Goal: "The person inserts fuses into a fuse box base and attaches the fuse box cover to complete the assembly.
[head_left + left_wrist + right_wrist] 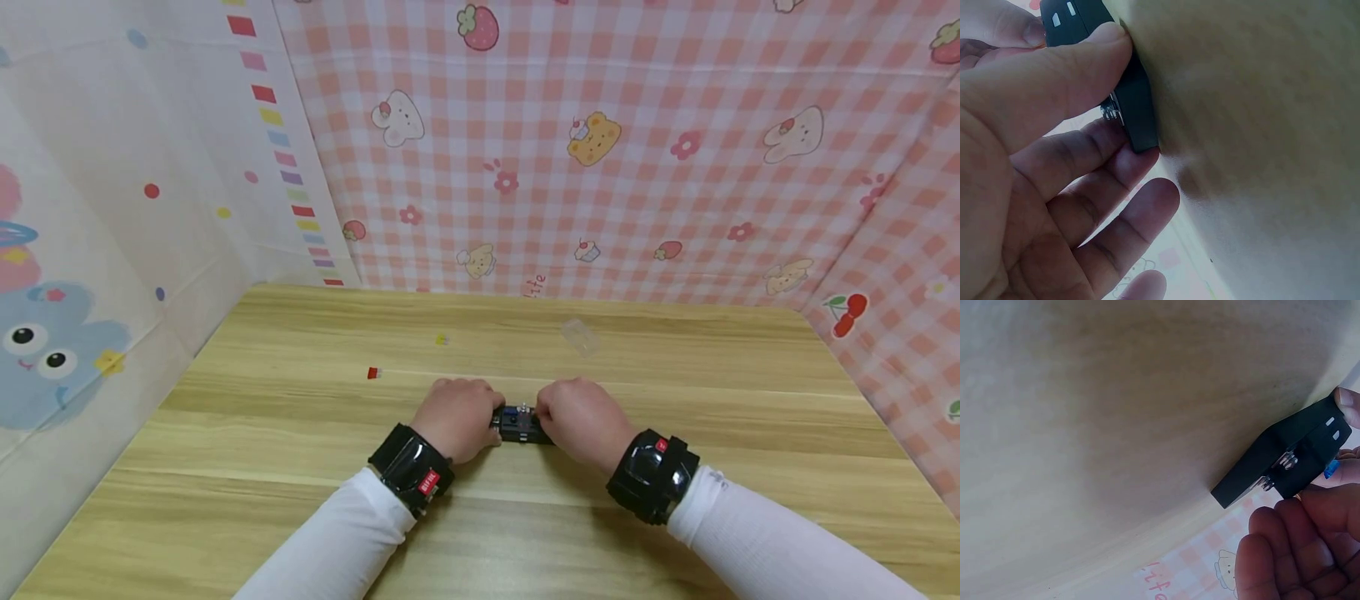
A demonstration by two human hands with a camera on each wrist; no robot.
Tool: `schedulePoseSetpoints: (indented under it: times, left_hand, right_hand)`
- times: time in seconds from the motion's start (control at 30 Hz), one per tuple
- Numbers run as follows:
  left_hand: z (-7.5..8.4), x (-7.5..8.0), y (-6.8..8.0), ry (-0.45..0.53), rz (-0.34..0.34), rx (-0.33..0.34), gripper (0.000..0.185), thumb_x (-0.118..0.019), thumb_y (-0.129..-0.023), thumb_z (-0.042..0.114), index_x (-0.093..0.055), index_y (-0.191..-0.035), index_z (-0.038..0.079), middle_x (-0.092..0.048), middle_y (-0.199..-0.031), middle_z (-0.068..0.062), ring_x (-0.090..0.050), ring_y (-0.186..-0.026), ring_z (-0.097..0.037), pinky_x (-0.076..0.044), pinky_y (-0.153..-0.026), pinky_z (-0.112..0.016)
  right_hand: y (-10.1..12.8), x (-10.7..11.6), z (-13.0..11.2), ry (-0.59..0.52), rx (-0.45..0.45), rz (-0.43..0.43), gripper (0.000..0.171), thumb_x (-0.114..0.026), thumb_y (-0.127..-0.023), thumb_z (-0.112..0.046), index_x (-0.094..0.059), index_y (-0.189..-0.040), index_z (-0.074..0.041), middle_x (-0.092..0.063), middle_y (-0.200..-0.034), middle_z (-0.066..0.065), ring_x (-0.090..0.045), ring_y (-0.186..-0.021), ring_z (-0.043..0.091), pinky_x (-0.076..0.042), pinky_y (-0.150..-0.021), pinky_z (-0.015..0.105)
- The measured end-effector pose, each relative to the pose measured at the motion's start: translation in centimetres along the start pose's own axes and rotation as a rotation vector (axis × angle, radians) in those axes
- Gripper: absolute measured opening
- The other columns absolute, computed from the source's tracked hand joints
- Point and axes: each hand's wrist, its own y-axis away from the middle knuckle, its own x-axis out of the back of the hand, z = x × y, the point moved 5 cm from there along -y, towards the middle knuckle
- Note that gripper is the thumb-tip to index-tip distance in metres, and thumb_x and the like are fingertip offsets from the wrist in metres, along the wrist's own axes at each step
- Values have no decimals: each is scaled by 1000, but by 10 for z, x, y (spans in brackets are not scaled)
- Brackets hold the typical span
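Note:
A black plastic block [519, 429] with shiny metal spring-like contacts lies between both hands, close over the table. My left hand [459, 419] grips its left end, thumb on the near side and fingers behind; the left wrist view shows the thumb pressed on the block [1139, 119]. My right hand [588, 421] is at the block's right end, fingers curled. Its thumb and fingertips pinch a small orange piece at the block's edge, mostly hidden by the fingers. In the right wrist view, a blue piece [1332, 468] sticks out of the block beside the fingers.
On the wooden table [225, 433], a small red piece with a clear end [374, 373] and a small yellow one [442, 340] lie beyond the left hand. A clear plastic case [581, 337] lies beyond the right. Patterned cloth [525, 208] hangs behind.

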Motion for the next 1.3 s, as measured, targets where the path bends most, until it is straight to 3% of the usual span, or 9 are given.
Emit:
schedulePoseSetpoints:
  times: [1.3]
  left_hand:
    - [-1, 0, 0, -1, -7, 1, 37, -88, -85, 36, -78, -116, 18, -77, -114, 0, -71, -105, -21, -50, -97, -46]
  right_hand:
    - [1, 1, -2, 0, 34, -24, 11, -74, -94, -5, -80, -88, -12, -74, -83, -3, -56, -69, 10, -53, -68, 30]
